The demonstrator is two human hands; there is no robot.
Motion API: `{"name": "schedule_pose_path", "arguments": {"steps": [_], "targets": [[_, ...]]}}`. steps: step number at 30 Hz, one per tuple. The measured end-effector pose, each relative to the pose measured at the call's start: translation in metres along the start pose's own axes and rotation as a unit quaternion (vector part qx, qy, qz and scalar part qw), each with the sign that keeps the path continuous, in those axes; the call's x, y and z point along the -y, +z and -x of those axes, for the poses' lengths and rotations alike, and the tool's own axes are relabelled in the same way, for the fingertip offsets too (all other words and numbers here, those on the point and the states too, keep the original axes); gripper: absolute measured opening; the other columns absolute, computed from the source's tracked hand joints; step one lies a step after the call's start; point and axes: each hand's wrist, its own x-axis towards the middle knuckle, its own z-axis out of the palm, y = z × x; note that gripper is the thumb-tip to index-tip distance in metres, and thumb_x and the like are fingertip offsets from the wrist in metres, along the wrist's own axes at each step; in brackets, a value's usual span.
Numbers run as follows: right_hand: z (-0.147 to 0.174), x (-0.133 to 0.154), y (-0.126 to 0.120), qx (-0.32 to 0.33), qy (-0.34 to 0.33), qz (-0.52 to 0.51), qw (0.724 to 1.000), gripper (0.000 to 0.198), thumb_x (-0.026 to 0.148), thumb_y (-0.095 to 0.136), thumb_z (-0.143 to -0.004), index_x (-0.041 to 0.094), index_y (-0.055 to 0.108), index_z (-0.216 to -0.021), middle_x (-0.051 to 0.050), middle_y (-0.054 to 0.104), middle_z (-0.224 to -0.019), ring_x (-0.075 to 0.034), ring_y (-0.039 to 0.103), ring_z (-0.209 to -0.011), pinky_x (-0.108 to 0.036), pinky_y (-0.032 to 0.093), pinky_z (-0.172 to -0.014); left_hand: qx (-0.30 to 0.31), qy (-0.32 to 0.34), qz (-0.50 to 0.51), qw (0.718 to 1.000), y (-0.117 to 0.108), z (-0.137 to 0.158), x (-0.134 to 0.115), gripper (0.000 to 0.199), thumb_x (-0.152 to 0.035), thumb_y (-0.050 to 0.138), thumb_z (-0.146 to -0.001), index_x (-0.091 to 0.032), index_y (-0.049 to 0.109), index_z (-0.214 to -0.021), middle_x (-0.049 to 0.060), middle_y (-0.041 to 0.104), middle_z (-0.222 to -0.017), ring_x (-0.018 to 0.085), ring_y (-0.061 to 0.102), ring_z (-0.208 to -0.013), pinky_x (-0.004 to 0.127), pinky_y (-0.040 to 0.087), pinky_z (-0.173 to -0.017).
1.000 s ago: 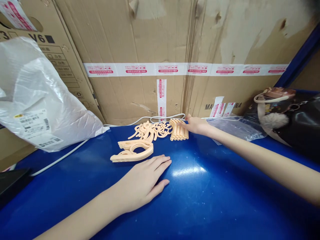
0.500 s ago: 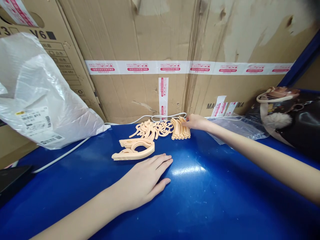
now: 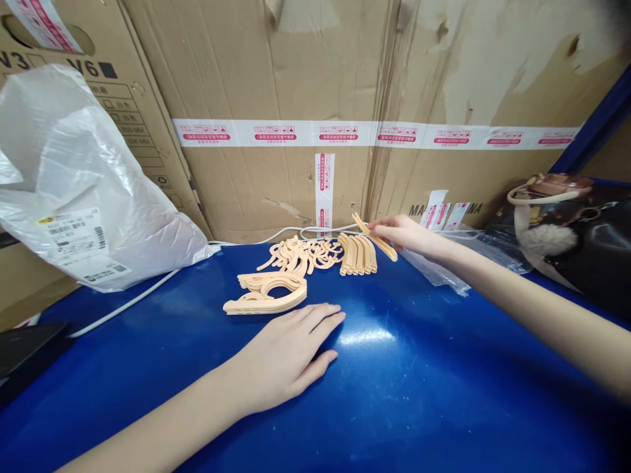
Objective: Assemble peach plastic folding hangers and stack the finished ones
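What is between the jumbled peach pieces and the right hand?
In the head view, a neat row of curved peach pieces, then the peach strip that the right hand holds.

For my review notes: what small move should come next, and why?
Probably bring the peach strip toward the left hand: the right hand grips it beside the row of similar pieces, while the left lies palm-down on the blue table.

parts stack [image 3: 269,305]: before parts pile [image 3: 296,257] | parts row [image 3: 359,255]: right of pile | all: on table [image 3: 394,394]
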Motion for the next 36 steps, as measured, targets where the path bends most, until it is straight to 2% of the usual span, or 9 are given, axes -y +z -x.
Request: {"name": "schedule_pose_path", "arguments": {"steps": [5,7,11,17,20,22,27,31,36], "targets": [[0.070,0.005,0.027,0.094,-0.150,-0.015,0.984,0.030,0.024,0.050,-0.080,0.019,0.062,-0.107,0.001,0.063,-0.071,-0.013,0.056,-0.057,-0.025,0.043,-0.056,-0.117,-0.021,-0.019,0.993,-0.004,-0.001,-0.002,0.043,-0.030,0.046,-0.093,-0.018,0.040,-0.133,0.010,0.045,-0.138,0.026,0.040,-0.127,0.044,0.036,-0.105],[0.093,0.007,0.040,0.066,-0.217,0.034,0.973,0.031,0.019,0.052,-0.077,0.020,0.062,-0.106,0.000,0.063,-0.075,-0.014,0.056,-0.065,-0.027,0.043,-0.064,-0.134,-0.038,-0.004,0.990,-0.005,-0.002,-0.002,0.042,-0.035,0.051,-0.091,-0.018,0.043,-0.128,0.010,0.053,-0.128,0.025,0.047,-0.118,0.043,0.038,-0.100],[0.115,0.009,0.057,0.057,-0.328,0.128,0.934,0.034,0.015,0.050,-0.076,0.015,0.061,-0.108,-0.005,0.062,-0.083,-0.018,0.052,-0.076,-0.029,0.041,-0.067,-0.108,-0.060,0.016,0.992,-0.005,-0.003,-0.003,0.022,-0.036,0.052,-0.091,-0.021,0.056,-0.107,0.003,0.064,-0.102,0.022,0.054,-0.096,0.039,0.039,-0.084],[0.110,0.006,0.057,0.073,-0.378,0.166,0.908,0.026,0.023,0.051,-0.083,0.016,0.062,-0.105,-0.005,0.062,-0.080,-0.019,0.051,-0.075,-0.029,0.039,-0.067,-0.065,-0.061,0.024,0.996,-0.003,-0.005,-0.005,0.010,-0.026,0.050,-0.090,-0.021,0.059,-0.092,-0.001,0.065,-0.089,0.020,0.054,-0.088,0.037,0.034,-0.080],[0.098,0.003,0.045,0.055,-0.339,0.134,0.929,0.030,0.038,0.048,-0.090,0.017,0.062,-0.107,-0.005,0.064,-0.083,-0.017,0.056,-0.075,-0.028,0.040,-0.069,-0.060,-0.064,0.015,0.996,-0.002,-0.006,-0.005,0.010,-0.025,0.050,-0.088,-0.021,0.059,-0.088,-0.001,0.064,-0.086,0.020,0.054,-0.087,0.037,0.033,-0.079],[0.083,-0.004,0.035,-0.004,-0.258,0.132,0.957,0.032,0.042,0.045,-0.091,0.018,0.062,-0.106,-0.005,0.066,-0.084,-0.017,0.059,-0.077,-0.028,0.041,-0.070,-0.060,-0.061,0.009,0.996,-0.001,-0.005,-0.005,0.010,-0.024,0.049,-0.088,-0.021,0.059,-0.087,-0.001,0.064,-0.085,0.020,0.053,-0.086,0.037,0.033,-0.079],[0.040,-0.032,0.019,-0.034,-0.089,0.206,0.974,0.035,0.026,0.045,-0.085,0.018,0.062,-0.115,-0.006,0.070,-0.089,-0.023,0.064,-0.080,-0.028,0.041,-0.066,-0.057,-0.050,0.001,0.997,0.000,-0.004,-0.007,0.011,-0.025,0.048,-0.089,-0.021,0.058,-0.090,0.000,0.063,-0.086,0.020,0.053,-0.085,0.038,0.032,-0.083],[0.027,-0.042,0.024,0.020,-0.082,0.167,0.982,0.034,0.023,0.043,-0.083,0.020,0.065,-0.108,-0.002,0.070,-0.080,-0.019,0.063,-0.071,-0.026,0.040,-0.063,-0.049,-0.049,0.000,0.998,0.001,-0.005,-0.007,0.012,-0.030,0.050,-0.090,-0.021,0.058,-0.092,0.000,0.063,-0.087,0.020,0.053,-0.086,0.038,0.033,-0.084],[0.027,-0.037,0.029,0.016,-0.083,0.162,0.983,0.031,0.025,0.042,-0.082,0.020,0.068,-0.098,-0.002,0.068,-0.075,-0.019,0.061,-0.068,-0.026,0.038,-0.060,-0.046,-0.047,0.001,0.998,0.001,-0.004,-0.005,0.012,-0.032,0.053,-0.089,-0.022,0.058,-0.093,0.000,0.063,-0.088,0.020,0.053,-0.088,0.039,0.032,-0.087]]}}
